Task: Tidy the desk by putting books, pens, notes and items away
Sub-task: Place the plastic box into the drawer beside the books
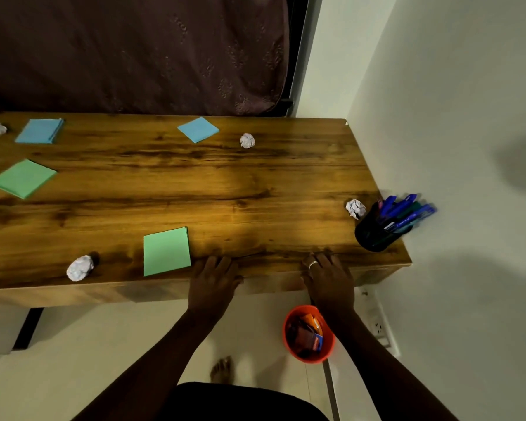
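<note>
Glossy wood-grain desk (255,183), flat empty left hand (214,281) and right hand (327,279) on its edge.

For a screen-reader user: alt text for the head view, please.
Both hands, left hand and right hand, rest empty on a wooden desk edge. Green and blue notes and crumpled paper balls lie scattered; a pen cup stands right.

Left hand (214,279) and right hand (328,281) palm-down, empty, fingers seemingly flat.
</note>
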